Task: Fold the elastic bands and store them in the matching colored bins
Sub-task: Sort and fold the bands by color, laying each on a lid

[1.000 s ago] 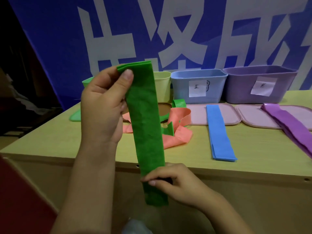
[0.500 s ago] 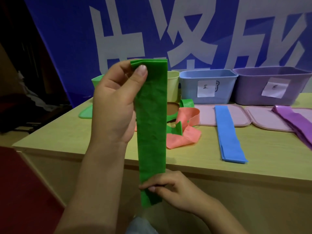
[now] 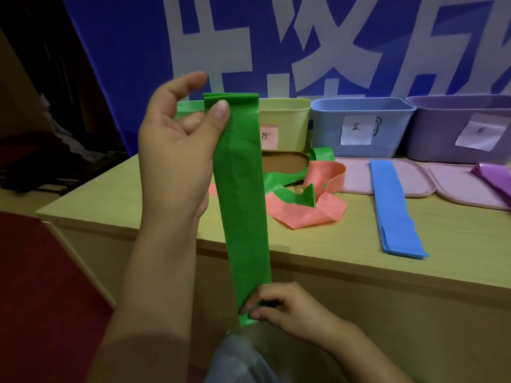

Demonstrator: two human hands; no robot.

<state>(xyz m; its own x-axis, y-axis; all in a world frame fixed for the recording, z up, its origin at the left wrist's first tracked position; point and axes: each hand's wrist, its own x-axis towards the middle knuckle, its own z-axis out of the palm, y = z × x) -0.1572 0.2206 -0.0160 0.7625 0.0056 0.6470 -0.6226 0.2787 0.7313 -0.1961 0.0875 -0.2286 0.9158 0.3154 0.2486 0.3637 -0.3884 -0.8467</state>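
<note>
A green band (image 3: 243, 194) is held upright before the table (image 3: 414, 272), pinched at top by the left hand (image 3: 177, 150) and at bottom by the right hand (image 3: 279, 305); folding is judged under way, with the ends to be brought together next

Left hand (image 3: 177, 150) grip loosened on top of green band (image 3: 243, 205): index finger now lifted clear above the folded top edge, thumb alone pressing the front. Right hand (image 3: 279, 305) slid down toward the band's bottom end, only a short green tip left showing below the fingers. View shifted left, more of yellow bin (image 3: 284, 123) and its pink label uncovered beside the band.
</note>
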